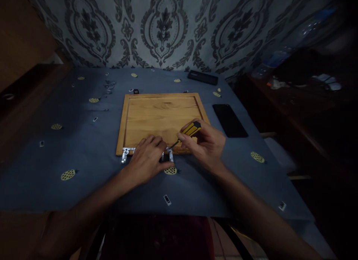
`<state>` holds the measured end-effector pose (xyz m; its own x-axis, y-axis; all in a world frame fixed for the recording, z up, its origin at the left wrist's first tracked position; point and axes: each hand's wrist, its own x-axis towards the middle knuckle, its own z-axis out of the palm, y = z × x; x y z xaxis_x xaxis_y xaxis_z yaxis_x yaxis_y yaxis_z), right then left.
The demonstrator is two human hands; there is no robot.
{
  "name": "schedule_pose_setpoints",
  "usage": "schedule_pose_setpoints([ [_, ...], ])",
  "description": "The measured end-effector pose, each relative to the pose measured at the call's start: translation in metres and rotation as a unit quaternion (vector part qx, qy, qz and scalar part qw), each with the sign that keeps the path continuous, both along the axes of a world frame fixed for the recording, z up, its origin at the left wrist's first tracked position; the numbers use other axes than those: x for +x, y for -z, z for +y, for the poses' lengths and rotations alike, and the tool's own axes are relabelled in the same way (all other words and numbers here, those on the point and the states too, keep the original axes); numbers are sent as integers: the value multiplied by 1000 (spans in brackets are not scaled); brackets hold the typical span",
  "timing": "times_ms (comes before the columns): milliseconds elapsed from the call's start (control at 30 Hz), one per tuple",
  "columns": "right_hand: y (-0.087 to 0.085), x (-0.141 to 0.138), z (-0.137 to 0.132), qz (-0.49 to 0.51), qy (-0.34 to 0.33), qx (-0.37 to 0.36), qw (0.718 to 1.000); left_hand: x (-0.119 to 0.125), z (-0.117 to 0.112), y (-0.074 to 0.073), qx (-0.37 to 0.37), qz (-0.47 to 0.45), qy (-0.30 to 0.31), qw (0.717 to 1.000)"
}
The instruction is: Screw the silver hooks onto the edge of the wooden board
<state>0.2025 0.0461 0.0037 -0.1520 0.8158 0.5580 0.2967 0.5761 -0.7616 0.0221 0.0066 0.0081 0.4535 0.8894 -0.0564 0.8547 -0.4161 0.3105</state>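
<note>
A light wooden panel (165, 118) with a raised frame lies flat on the cloth-covered table. Two metal cabinet hinges sit along its near edge: the left hinge (125, 154) and the right hinge (170, 154). My left hand (148, 157) rests over that edge, thumb and forefinger closed around the right hinge, partly hiding it. In my right hand (208, 142) is a yellow-and-black screwdriver (190, 129), gripped by its handle. Its shaft slants down to the left, with the tip at the right hinge. Whether a screw is under the tip is too small to tell.
A black phone (230, 120) lies right of the panel, and another dark phone-like object (203, 77) behind it. Small metal pieces (109, 86) are scattered at the back left. A plastic bottle (279, 56) stands or leans at the right. The table's front edge (156, 214) is near me.
</note>
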Motion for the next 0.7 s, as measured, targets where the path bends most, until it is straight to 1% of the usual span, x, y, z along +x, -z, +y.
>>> schedule_pose_setpoints([
  [167,-4,-2,-1,-28,-1,29,999,0,0,2,3,-7,5,1000],
  [267,-6,-3,-1,-43,0,29,999,-1,0,4,6,-12,3,1000],
  [367,-9,-3,-1,-33,-23,-11,999,-1,-1,5,12,-15,2,1000],
  [533,-17,3,-1,-3,-104,-120,987,-2,-1,7,23,-19,6,1000],
  [600,-18,7,-1,-1,-125,-133,983,-2,-1,8,29,-16,4,999],
  [700,-18,10,-1,2,-126,-129,984,-2,-1,9,38,-13,5,999],
])
